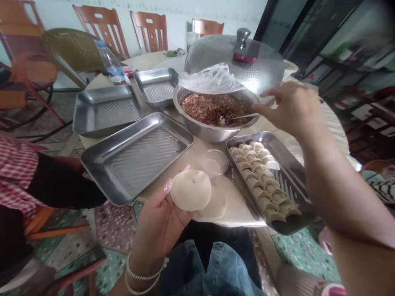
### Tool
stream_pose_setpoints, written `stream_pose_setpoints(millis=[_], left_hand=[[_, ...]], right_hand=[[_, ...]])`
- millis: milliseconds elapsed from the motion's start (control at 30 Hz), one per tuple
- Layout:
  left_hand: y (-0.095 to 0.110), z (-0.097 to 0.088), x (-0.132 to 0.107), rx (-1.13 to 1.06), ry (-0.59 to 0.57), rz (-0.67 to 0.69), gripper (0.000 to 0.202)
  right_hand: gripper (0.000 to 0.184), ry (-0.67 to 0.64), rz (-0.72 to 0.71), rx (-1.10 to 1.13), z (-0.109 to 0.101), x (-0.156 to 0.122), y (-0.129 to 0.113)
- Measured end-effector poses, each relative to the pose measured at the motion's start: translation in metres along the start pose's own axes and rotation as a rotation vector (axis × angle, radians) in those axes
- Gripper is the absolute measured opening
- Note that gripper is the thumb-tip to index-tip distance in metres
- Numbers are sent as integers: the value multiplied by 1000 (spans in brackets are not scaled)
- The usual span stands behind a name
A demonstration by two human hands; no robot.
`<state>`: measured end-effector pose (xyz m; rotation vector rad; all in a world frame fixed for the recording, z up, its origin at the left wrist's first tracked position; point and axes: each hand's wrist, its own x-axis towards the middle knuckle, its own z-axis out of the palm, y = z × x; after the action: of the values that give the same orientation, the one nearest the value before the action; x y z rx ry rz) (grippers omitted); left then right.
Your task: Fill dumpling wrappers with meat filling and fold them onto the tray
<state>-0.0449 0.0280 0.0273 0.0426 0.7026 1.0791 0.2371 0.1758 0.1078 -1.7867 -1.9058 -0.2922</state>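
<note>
Wooden chairs [149,27] before a pale wall [177,14]; plastic bottle [109,61] (blue-capped), upper left; multicoloured floor tiles [114,228] below.

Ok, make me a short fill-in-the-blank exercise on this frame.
One dough wrapper is held in the person's ____ hand.
The right hand is beside the utensil in the metal ____.
Of the four metal trays, only ____ holds folded dumplings.

Missing words: left; bowl; one.

- Bowl [212,133] mid-counter [182,162], filling [200,105] and spoon [242,117] in it; lid [206,51] behind
- Three trays [138,158] left of the bowl
- Dumplings [259,176] (in rows) inside the right-hand tray [285,181]
- Wrapper [191,191] in the left hand [163,218], before the bowl
</note>
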Motion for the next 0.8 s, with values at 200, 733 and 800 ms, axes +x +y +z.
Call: stream_pose_setpoints(millis=[200,733,800], left_hand=[[-1,-1,4,24,-43,-3,43],[-4,7,1,-2,-41,-54,46],[-5,6,3,-8,-33,-68,46]], right_hand=[[22,-76,52,86,1,-2,6],[40,3,-356,252,14,15,-19],[39,-50,-433,290,23,14,-19]])
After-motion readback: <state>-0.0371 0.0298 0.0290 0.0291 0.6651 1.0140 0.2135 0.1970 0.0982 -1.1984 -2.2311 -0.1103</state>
